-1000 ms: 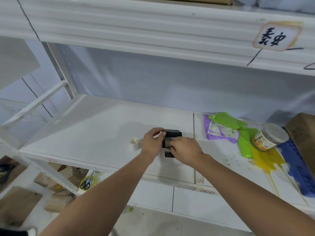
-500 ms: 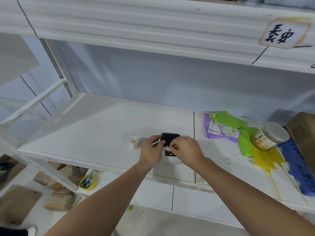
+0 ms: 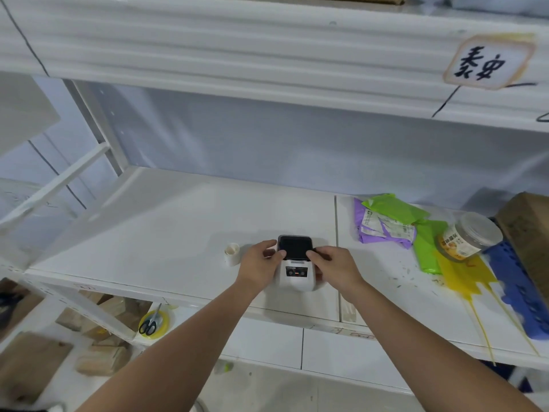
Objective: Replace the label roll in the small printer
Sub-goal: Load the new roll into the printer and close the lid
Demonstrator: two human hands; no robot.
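A small white label printer [image 3: 297,275] with a dark lid [image 3: 294,247] sits on the white shelf [image 3: 166,233] near its front edge. The lid lies down flat on the printer body. My left hand [image 3: 259,262] grips the printer's left side, thumb on the lid's left edge. My right hand [image 3: 335,266] holds the right side, fingers on the lid's right edge. A small white label roll [image 3: 232,253] stands upright on the shelf just left of my left hand, apart from it.
Purple and green mailer bags [image 3: 386,224], a clear plastic jar [image 3: 469,236], yellow ties and a blue plastic crate [image 3: 517,286] lie on the shelf to the right, beside a brown carton [image 3: 528,233]. Scissors on a yellow tape roll [image 3: 153,322] and wood blocks lie below.
The dark lid has gone from tilted up and open to lying flat on the printer. Both hands slid from above the opening down to the printer's sides.
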